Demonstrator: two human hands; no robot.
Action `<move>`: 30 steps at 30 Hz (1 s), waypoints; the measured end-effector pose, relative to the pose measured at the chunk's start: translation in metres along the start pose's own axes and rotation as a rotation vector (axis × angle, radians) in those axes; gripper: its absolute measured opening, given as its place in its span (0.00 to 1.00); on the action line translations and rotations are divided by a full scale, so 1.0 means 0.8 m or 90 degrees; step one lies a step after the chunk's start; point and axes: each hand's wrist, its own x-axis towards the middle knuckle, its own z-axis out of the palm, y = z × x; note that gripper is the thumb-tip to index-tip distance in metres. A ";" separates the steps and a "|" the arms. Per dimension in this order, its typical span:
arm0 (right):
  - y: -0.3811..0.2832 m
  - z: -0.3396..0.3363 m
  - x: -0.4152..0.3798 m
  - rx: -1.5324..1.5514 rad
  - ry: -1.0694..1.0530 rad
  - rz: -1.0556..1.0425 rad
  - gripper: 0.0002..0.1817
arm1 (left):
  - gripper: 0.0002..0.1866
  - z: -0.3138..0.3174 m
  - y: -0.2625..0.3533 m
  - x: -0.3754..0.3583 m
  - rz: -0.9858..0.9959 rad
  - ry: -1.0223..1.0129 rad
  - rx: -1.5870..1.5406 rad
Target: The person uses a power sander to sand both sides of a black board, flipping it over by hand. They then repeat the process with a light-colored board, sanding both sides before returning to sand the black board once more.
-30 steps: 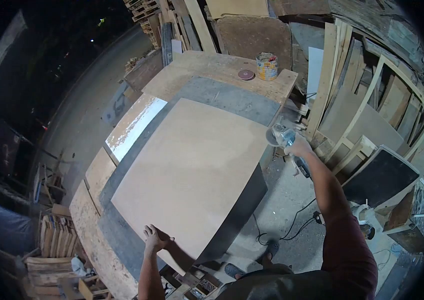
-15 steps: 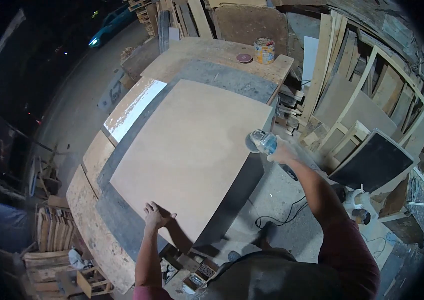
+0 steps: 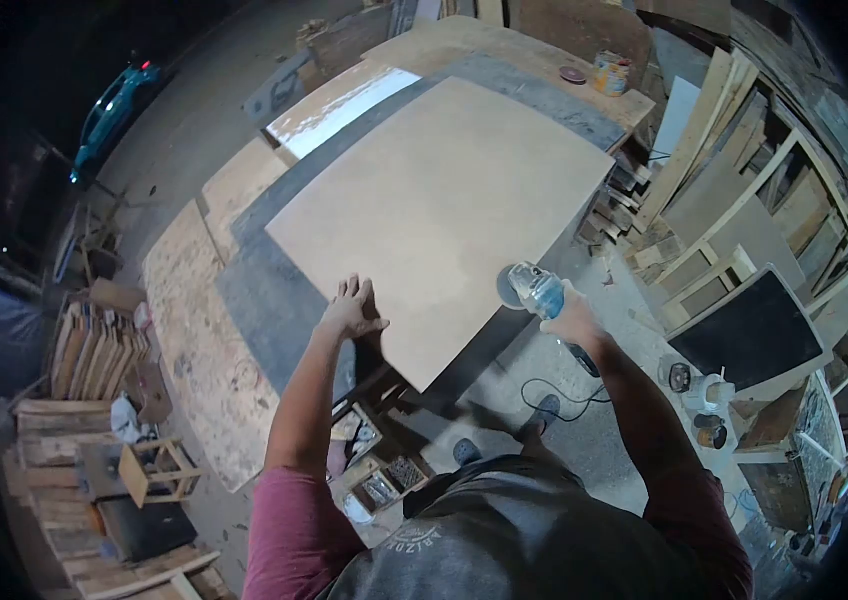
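My right hand (image 3: pixel 578 316) is wrapped round a blue and silver angle grinder (image 3: pixel 541 290). The grinder's round disc (image 3: pixel 510 286) sits at the right-hand edge of a large pale wooden panel (image 3: pixel 444 200). My left hand (image 3: pixel 351 308) rests with its fingers spread on the panel's left edge, close to the near corner. Under the panel lies a dark grey sheet (image 3: pixel 279 295), showing along its left and far sides.
A wooden worktable (image 3: pixel 204 350) carries the sheets. At its far end stand a paint can (image 3: pixel 611 74) and a reddish disc (image 3: pixel 572 75). Timber and frames lean at the right beside a black panel (image 3: pixel 749 330). A cable (image 3: pixel 569 412) loops on the floor near my feet.
The grinder has moved along the panel's right edge towards my body. My left hand stays at about the same place on the panel. My view has shifted, and a car in the background has moved.
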 end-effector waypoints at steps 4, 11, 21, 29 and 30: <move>-0.034 0.051 -0.049 0.012 -0.020 -0.036 0.32 | 0.59 -0.015 -0.019 -0.029 -0.048 -0.044 0.057; -0.090 0.079 -0.114 -0.127 -0.082 -0.030 0.32 | 0.54 -0.007 -0.023 -0.044 -0.059 -0.013 0.017; -0.113 0.105 -0.160 -0.140 -0.169 -0.144 0.29 | 0.55 -0.006 -0.019 -0.029 -0.110 -0.040 -0.027; -0.108 0.105 -0.154 -0.124 -0.147 -0.194 0.31 | 0.52 0.006 -0.024 -0.024 -0.123 -0.027 -0.028; -0.108 0.106 -0.154 -0.131 -0.162 -0.201 0.31 | 0.52 0.004 -0.023 -0.025 -0.125 -0.028 -0.031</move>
